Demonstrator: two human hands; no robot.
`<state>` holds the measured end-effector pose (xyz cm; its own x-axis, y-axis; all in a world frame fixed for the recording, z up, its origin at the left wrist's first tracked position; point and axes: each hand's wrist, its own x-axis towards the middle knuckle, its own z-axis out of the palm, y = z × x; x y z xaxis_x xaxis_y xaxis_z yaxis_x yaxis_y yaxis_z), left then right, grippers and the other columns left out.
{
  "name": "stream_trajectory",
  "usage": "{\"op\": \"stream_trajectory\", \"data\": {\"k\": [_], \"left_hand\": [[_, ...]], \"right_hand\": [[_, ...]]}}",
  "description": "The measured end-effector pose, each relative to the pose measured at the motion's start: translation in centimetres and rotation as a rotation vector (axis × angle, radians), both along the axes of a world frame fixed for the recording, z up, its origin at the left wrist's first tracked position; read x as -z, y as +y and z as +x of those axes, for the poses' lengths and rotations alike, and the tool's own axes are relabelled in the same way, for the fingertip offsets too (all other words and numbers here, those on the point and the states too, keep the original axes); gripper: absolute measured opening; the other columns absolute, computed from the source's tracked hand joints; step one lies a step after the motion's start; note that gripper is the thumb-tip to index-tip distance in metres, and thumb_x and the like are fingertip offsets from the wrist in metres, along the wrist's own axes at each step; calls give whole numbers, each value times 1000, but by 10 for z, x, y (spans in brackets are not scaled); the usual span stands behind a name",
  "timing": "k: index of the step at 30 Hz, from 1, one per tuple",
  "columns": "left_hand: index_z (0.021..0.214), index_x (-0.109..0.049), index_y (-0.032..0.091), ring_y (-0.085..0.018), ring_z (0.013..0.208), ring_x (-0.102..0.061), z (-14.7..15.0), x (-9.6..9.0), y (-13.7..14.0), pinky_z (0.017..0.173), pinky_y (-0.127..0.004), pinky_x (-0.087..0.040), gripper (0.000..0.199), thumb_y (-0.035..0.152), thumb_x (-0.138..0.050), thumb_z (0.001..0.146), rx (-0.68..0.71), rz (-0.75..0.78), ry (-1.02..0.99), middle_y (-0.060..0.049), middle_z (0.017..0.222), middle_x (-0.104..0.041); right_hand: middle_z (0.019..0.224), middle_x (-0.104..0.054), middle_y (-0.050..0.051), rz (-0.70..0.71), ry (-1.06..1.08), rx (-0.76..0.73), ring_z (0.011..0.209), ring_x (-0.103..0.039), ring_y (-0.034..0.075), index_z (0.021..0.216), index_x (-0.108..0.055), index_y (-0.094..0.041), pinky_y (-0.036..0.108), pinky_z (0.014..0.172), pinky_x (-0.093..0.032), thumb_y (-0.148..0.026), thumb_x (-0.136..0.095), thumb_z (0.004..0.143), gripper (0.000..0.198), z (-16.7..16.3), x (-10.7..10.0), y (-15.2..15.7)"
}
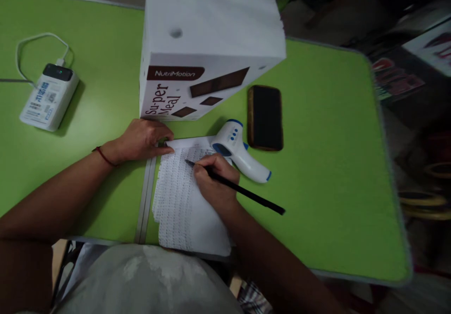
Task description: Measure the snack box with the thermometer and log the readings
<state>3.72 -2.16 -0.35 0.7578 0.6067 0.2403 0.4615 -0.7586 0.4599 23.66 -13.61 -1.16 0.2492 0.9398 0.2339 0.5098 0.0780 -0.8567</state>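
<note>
My right hand [220, 182] grips a long black pen [253, 195], its tip on the upper part of a sheet of paper [207, 227] covered with rows of small handwriting. The paper's lower right is blank and its left edge is ragged. At the top left corner my left hand [146, 140] is closed, thumb and forefinger on the paper's edge. A white and blue infrared thermometer [243, 156] lies just beyond my right hand, over the paper's top right corner.
A large white box [211, 27] marked NutriMotion stands behind the paper. A dark phone [265, 116] in a brown case lies right of the thermometer. At the left is a white power bank [49, 98] with a cable. The green table [334, 163] has a metal seam [144, 206].
</note>
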Motion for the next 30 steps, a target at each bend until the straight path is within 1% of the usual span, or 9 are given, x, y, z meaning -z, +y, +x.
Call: {"op": "stream_trajectory", "data": {"k": [4, 6, 9, 14, 19, 23, 28, 30], "left_hand": [[93, -75, 17, -15, 67, -65, 0, 0, 0, 59, -27, -41, 26, 43, -73, 86, 2, -6, 7, -3, 81, -75], [93, -75, 17, -16, 67, -65, 0, 0, 0, 59, -27, -42, 27, 43, -73, 86, 4, -13, -1, -3, 81, -75], [93, -75, 17, -16, 67, -65, 0, 0, 0, 59, -27, -41, 27, 43, -73, 86, 1, -2, -5, -3, 81, -74], [93, -75, 17, -15, 66, -65, 0, 0, 0, 59, -26, -41, 27, 43, -72, 86, 2, 4, 0, -3, 81, -75], [92, -75, 17, -15, 66, -65, 0, 1, 0, 58, -26, -40, 27, 42, -72, 87, 9, -7, -10, -4, 82, -75], [93, -75, 17, -15, 66, -64, 1, 1, 0, 59, -26, -40, 26, 42, -73, 86, 2, -16, -6, -4, 80, -75], [93, -75, 17, -15, 66, -64, 1, -1, 0, 58, -25, -39, 27, 43, -72, 86, 4, -4, 2, -3, 79, -74], [93, -75, 17, -14, 66, -64, 1, -1, 0, 59, -25, -40, 27, 43, -72, 87, 5, -4, 6, -3, 80, -75]], "right_hand": [[51, -53, -7, -43, -9, -4, 47, -48, 11, 59, -52, -24, 24, 45, -41, -19, -55, 68, 11, 0, -1, -2], [50, -53, -7, -36, 8, -8, 46, -48, 11, 59, -52, -24, 24, 45, -40, -20, -56, 68, 11, 1, -1, -2], [51, -56, -6, -11, 28, -34, 46, -51, 11, 60, -54, -24, 25, 47, -42, -22, -57, 69, 9, 2, -1, -1], [52, -60, -7, -40, 15, -80, 46, -53, 11, 61, -57, -24, 24, 47, -44, -22, -57, 69, 8, 2, -2, 1], [52, -59, -7, 0, -8, -120, 45, -52, 10, 61, -56, -24, 22, 46, -43, -18, -57, 69, 10, 0, -4, 1], [51, -56, -7, 6, -22, -113, 45, -50, 9, 61, -54, -24, 22, 46, -41, -16, -55, 69, 11, -1, -4, 0], [50, -55, -8, 48, -22, -141, 44, -49, 9, 60, -53, -24, 22, 45, -41, -15, -55, 69, 12, -1, -3, 0], [50, -55, -8, 55, -23, -120, 44, -49, 9, 60, -53, -24, 22, 44, -40, -15, -55, 69, 12, -1, -3, 0]]}}
